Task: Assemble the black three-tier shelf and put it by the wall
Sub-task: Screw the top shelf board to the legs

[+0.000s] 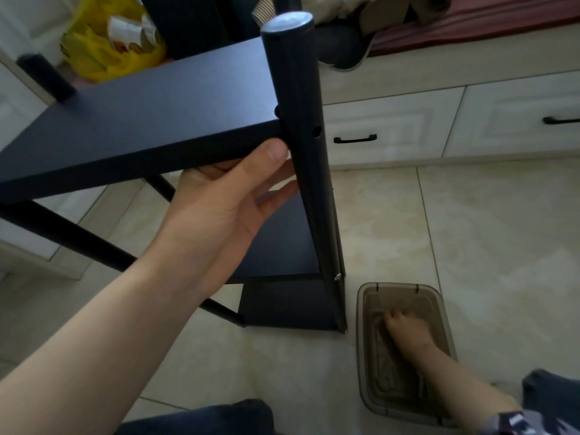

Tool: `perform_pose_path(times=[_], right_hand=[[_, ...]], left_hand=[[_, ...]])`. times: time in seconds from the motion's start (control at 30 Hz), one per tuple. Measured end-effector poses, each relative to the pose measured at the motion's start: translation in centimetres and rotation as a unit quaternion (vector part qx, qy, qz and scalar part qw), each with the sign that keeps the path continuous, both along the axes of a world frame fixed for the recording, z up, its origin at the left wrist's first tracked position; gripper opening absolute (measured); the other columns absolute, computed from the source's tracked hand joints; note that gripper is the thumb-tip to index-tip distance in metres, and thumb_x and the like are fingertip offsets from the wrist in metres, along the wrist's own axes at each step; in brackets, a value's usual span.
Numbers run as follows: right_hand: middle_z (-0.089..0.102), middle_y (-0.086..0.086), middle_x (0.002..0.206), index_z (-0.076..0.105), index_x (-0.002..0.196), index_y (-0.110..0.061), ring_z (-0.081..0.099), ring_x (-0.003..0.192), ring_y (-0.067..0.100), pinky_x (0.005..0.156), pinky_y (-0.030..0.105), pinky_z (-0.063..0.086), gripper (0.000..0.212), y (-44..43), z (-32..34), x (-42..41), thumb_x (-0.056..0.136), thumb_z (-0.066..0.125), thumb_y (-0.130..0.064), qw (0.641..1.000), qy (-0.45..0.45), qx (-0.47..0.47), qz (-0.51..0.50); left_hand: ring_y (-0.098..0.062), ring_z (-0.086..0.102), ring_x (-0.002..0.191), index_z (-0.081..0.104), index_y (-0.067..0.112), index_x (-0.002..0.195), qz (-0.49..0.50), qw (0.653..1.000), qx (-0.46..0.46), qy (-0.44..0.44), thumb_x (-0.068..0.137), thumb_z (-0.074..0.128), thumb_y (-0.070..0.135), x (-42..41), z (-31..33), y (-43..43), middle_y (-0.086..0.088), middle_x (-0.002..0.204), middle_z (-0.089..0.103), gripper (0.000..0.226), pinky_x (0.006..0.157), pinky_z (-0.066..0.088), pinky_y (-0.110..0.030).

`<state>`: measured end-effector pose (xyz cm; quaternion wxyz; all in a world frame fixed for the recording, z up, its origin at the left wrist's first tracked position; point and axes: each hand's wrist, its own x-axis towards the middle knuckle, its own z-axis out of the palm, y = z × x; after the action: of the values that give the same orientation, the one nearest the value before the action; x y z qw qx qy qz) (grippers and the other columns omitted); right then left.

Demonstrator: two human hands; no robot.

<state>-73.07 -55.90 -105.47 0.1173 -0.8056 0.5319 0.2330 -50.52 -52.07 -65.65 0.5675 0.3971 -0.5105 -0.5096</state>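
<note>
The black three-tier shelf [150, 120] stands on the tiled floor in front of me. Its top board is at upper left, and two lower boards [282, 240] show beneath it. A round black post [301, 127] with empty screw holes runs down the near right corner. A silver screw head [337, 276] sits at the middle board. My left hand [226, 202] grips the front edge of the top board beside that post, thumb on the edge and fingers underneath. My right hand [405, 328] reaches into a smoky clear plastic box [364, 340] on the floor, fingers curled over its contents.
White cabinet drawers with black handles [354, 140] line the wall behind the shelf. A yellow plastic bag [103, 54] lies at the upper left. Clothes and a striped red cushion [470, 23] lie on the bench top. My knees are at the bottom edge.
</note>
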Motion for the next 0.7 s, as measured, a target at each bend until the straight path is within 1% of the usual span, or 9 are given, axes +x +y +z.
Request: perform_pose_path(times=[0.1, 0.17, 0.27, 0.3, 0.4, 0.5, 0.6, 0.7], right_hand=[[0.050, 0.012, 0.140, 0.037, 0.145, -0.015, 0.054, 0.123, 0.032, 0.095, 0.041, 0.049, 0.045, 0.1, 0.1, 0.3, 0.101, 0.046, -0.023, 1.000, -0.016, 0.012, -0.004], [0.053, 0.011, 0.138, 0.041, 0.142, -0.017, 0.056, 0.121, 0.031, 0.097, 0.041, 0.049, 0.043, 0.0, 0.4, 0.6, 0.100, 0.048, -0.024, 0.999, -0.023, 0.024, -0.008], [0.063, 0.006, 0.127, 0.058, 0.127, -0.018, 0.062, 0.113, 0.025, 0.096, 0.041, 0.052, 0.029, -0.6, 1.4, 1.4, 0.100, 0.047, -0.020, 0.999, -0.011, 0.040, 0.018], [0.064, 0.006, 0.125, 0.060, 0.124, -0.017, 0.063, 0.112, 0.026, 0.094, 0.040, 0.053, 0.027, -0.7, 2.0, 1.8, 0.100, 0.048, -0.017, 0.999, 0.002, 0.047, 0.028], [0.061, 0.010, 0.127, 0.057, 0.128, -0.012, 0.061, 0.115, 0.032, 0.091, 0.043, 0.052, 0.031, -1.3, 4.4, 2.8, 0.098, 0.048, -0.008, 0.997, 0.027, 0.055, 0.049], [0.060, 0.011, 0.127, 0.055, 0.128, -0.009, 0.061, 0.114, 0.031, 0.089, 0.040, 0.052, 0.030, -2.0, 7.9, 3.6, 0.099, 0.050, -0.008, 0.996, 0.027, 0.046, 0.076], [0.060, 0.012, 0.125, 0.057, 0.125, -0.008, 0.061, 0.113, 0.030, 0.087, 0.037, 0.050, 0.027, -2.4, 13.3, 4.2, 0.100, 0.051, -0.014, 0.995, 0.016, 0.038, 0.095], [0.059, 0.015, 0.120, 0.057, 0.123, -0.005, 0.061, 0.107, 0.033, 0.076, 0.034, 0.045, 0.026, -2.3, 19.9, 4.5, 0.098, 0.051, -0.011, 0.992, -0.024, 0.024, 0.124]], left_hand=[[-0.016, 0.070, 0.112, 0.079, 0.033, 0.088, 0.001, 1.000, 0.000, 0.006, 0.079, 0.069, 0.023, 0.1, 0.0, 0.0, 0.006, 0.105, 0.077, 0.017, 0.091, 0.057, -0.032], [-0.017, 0.070, 0.113, 0.079, 0.033, 0.089, 0.002, 1.000, -0.001, 0.006, 0.080, 0.070, 0.023, 0.1, -0.1, -0.1, 0.006, 0.107, 0.077, 0.017, 0.092, 0.057, -0.034], [-0.017, 0.069, 0.114, 0.080, 0.033, 0.091, 0.001, 1.000, -0.003, 0.009, 0.081, 0.070, 0.023, 0.3, -0.2, -0.1, 0.005, 0.109, 0.077, 0.017, 0.094, 0.056, -0.034], [-0.018, 0.069, 0.114, 0.080, 0.033, 0.092, -0.003, 1.000, -0.003, 0.011, 0.082, 0.070, 0.023, 0.3, -0.3, -0.1, 0.004, 0.111, 0.076, 0.017, 0.094, 0.056, -0.034], [-0.021, 0.068, 0.116, 0.079, 0.030, 0.098, -0.006, 1.000, 0.005, 0.022, 0.083, 0.072, 0.023, 0.4, -0.3, -0.2, 0.000, 0.116, 0.075, 0.018, 0.096, 0.055, -0.034], [-0.023, 0.068, 0.116, 0.079, 0.027, 0.098, 0.008, 0.999, 0.015, 0.030, 0.079, 0.075, 0.026, 0.3, -0.2, -0.1, -0.003, 0.118, 0.075, 0.019, 0.097, 0.055, -0.035], [-0.023, 0.069, 0.114, 0.079, 0.025, 0.097, 0.013, 0.999, 0.025, 0.031, 0.082, 0.074, 0.024, -0.1, 0.1, 0.2, -0.004, 0.115, 0.075, 0.016, 0.095, 0.055, -0.033], [-0.024, 0.069, 0.113, 0.077, 0.021, 0.099, 0.031, 0.998, 0.038, 0.033, 0.082, 0.071, 0.023, -0.4, 0.4, 0.5, -0.005, 0.114, 0.075, 0.019, 0.095, 0.054, -0.036]])
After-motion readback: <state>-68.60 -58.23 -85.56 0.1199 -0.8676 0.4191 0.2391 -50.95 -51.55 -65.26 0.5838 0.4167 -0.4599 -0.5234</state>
